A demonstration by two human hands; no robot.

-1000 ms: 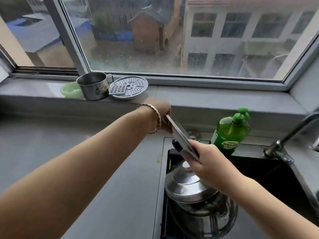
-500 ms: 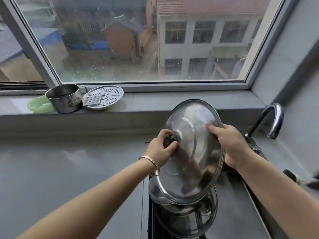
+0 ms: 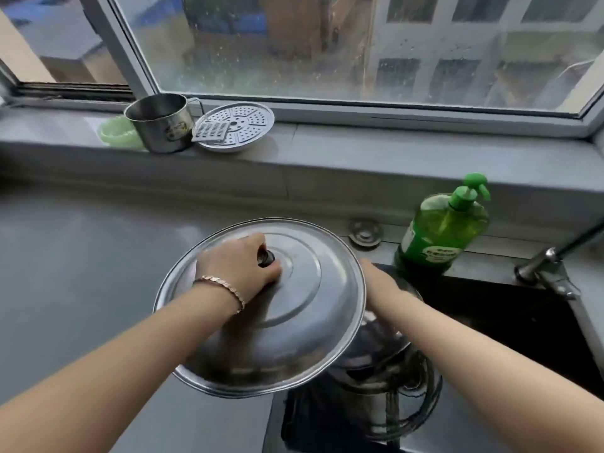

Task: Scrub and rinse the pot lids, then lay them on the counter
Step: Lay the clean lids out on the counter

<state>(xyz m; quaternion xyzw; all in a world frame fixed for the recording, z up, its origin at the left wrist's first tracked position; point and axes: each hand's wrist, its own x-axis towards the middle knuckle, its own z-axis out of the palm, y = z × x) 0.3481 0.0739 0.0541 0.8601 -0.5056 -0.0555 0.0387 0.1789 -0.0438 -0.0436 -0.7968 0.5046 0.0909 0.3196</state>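
The lid [image 3: 294, 322] is coming down now. Half a second ago it was standing nearly on edge between the two hands; now it is lying close to flat, dome up, and moving left off the sink [image 3: 506, 322]. The left hand [image 3: 242, 266] is wrapping its fingers round the black knob [image 3: 266, 258] at the centre and carrying the weight. The right hand [image 3: 379, 282] is sitting at the lid's right rim, but it is blurred and its fingers are partly hidden, so I cannot tell whether it is gripping or only steadying.

The lid is hanging half over the grey counter [image 3: 81, 273] and half over the sink's left edge, and I cannot tell whether it is touching down yet. To my eye the washing of this one is over and the laying down is underway.

More steel cookware [image 3: 376, 351] is waiting in the sink below, so there is work left.

A green soap bottle [image 3: 441, 233] is standing behind the sink, a tap [image 3: 549, 266] to its right. On the sill [image 3: 359, 155] a steel mug [image 3: 160, 122] and a perforated steamer plate [image 3: 235, 125] are sitting side by side, under a rain-spotted window [image 3: 359, 44].
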